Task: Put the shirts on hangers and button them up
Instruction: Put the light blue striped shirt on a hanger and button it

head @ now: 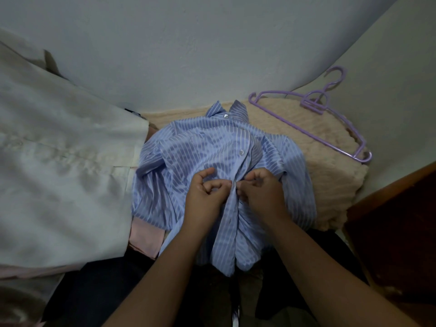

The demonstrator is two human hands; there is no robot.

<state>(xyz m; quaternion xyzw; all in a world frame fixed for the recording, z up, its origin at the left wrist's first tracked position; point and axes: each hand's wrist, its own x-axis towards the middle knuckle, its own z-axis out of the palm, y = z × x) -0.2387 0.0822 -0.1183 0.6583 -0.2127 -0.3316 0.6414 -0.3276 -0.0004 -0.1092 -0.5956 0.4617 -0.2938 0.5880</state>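
The blue striped shirt (212,161) lies face up on a fluffy beige blanket (330,175), collar pointing away from the person and hem hanging toward their lap. Two buttons look fastened already: the collar button (226,116) at the shirt's far end, and a second button (241,151) further down its front. Whether a hanger sits inside the shirt cannot be told, since nothing of one shows at the collar.

Both hands meet on the front strip of the shirt, just below the second button. The left hand (205,192) has its fingers curled and pinches the fabric edge on its side; the right hand (262,187) pinches the opposite edge, its fingertips tucked against the seam. The button they are working is hidden under the fingers.

This looks like the buttoning step, about midway down the shirt. The next move likely calls for lining the buttonhole over the button, pushing it through, then sliding both hands lower along the strip toward the hem, keeping the two edges level so nothing is skipped.

Beyond the shirt's right shoulder two purple hangers (313,123) lie unused on the blanket. To the shirt's left lies a white garment (59,166), with a pink cloth (144,237) showing beneath its edge.
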